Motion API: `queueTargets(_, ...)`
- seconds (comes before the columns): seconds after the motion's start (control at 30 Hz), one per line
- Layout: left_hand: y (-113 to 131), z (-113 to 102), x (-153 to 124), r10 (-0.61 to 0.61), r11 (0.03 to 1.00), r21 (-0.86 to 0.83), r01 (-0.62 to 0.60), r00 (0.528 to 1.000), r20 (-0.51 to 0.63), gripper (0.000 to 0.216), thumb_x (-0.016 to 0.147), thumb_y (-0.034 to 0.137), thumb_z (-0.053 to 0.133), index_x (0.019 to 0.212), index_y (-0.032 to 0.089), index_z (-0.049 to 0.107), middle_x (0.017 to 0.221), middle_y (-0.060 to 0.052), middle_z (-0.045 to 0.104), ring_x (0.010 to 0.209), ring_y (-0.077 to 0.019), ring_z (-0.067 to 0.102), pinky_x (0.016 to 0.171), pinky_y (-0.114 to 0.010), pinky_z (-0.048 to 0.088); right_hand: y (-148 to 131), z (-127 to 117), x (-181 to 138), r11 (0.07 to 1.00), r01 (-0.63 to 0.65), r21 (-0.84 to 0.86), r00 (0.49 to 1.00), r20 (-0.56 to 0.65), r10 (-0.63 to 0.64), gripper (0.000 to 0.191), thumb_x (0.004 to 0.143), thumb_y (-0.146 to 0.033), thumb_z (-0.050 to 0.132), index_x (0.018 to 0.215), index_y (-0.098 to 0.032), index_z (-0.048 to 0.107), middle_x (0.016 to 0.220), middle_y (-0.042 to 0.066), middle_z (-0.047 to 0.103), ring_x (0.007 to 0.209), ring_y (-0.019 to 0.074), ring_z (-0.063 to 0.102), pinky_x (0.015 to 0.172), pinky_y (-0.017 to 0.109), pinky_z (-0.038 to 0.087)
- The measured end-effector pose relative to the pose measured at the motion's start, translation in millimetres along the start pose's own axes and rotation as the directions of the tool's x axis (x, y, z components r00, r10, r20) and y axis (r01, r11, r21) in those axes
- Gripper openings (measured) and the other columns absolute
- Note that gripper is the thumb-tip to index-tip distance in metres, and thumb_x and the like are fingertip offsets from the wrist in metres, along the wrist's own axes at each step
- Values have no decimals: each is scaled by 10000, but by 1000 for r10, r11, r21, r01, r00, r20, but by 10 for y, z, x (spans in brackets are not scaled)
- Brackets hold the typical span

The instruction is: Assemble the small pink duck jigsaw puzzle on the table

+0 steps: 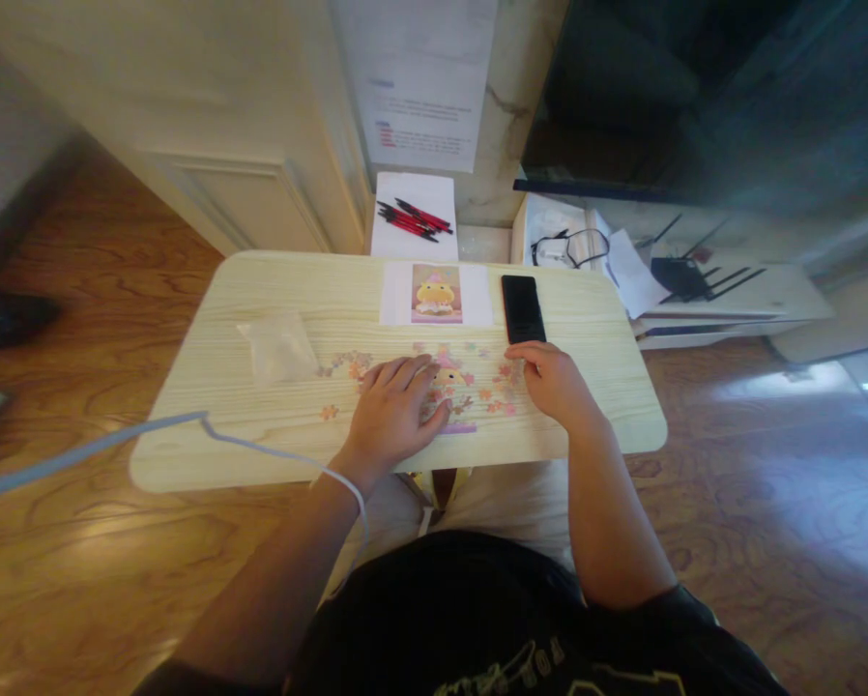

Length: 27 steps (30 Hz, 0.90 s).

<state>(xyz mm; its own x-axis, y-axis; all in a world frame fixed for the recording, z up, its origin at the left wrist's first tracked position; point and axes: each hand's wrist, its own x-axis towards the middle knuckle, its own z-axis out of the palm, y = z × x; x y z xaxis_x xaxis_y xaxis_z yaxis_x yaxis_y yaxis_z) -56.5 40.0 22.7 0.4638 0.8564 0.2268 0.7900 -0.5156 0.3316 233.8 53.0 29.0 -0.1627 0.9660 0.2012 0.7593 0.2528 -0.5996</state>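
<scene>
A partly joined jigsaw puzzle (pixel 449 385) with a yellow cartoon figure lies near the front of a small light wooden table (pixel 274 454). My left hand (pixel 394 416) rests flat on its left part, fingers stretched out over the pieces. My right hand (pixel 552 381) lies at the puzzle's right side, fingers curled, fingertips pinching at a small loose piece I cannot make out clearly. Several loose pink and orange puzzle pieces (pixel 347 365) are scattered around both hands. A reference picture (pixel 436 293) of the same figure lies at the table's far edge.
A black phone (pixel 522 307) lies beside the picture. A clear plastic bag (pixel 278 345) sits at the left. A pale blue cable (pixel 101 447) runs to my left wrist. Red and black pens (pixel 414 218) lie on paper behind the table; a router (pixel 684 275) sits on a low shelf to the right.
</scene>
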Motion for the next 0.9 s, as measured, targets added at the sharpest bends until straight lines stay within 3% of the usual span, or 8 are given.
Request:
queueTargets(0.2, 325, 119, -57, 125, 990, -60, -125, 992, 1, 544, 950, 459, 604, 1446, 237, 579, 1522, -104, 585, 1397, -334, 517, 1193, -559, 360, 17, -110, -241, 999, 36, 19, 999, 13, -36, 483, 888, -21, 447, 1160, -239, 781, 1241, 36, 761, 1210, 226, 657, 1116, 406, 495)
queueTargets(0.43, 527, 298, -221, 296, 949, -111, -296, 955, -17, 412, 955, 400, 615, 1335, 242, 648, 1360, -92, 687, 1264, -298, 601, 1129, -518, 432, 66, -7, -262, 990, -12, -144, 999, -44, 5, 283, 972, -197, 562, 1154, -186, 779, 1177, 112, 724, 1152, 278, 626, 1096, 431, 484)
queueTargets(0.67, 516, 254, -462, 246, 965, -82, -249, 968, -39, 271, 944, 309, 614, 1197, 273, 704, 1244, -60, 739, 1169, -266, 643, 1048, -489, 476, 6, 161, 16, 963, -19, -270, 995, 88, 45, 206, 986, -228, 603, 1067, -179, 786, 1160, 150, 672, 1097, 285, 611, 1036, 426, 503)
queueTargets(0.9, 371, 185, -515, 218, 972, -85, -221, 975, -35, 268, 943, 289, 614, 1190, 282, 717, 1219, -55, 752, 1154, -255, 656, 1037, -473, 495, -29, 165, 42, 978, -79, -193, 994, 57, 92, 110, 908, -164, 674, 988, -201, 740, 1040, 110, 721, 1020, 270, 643, 937, 408, 518)
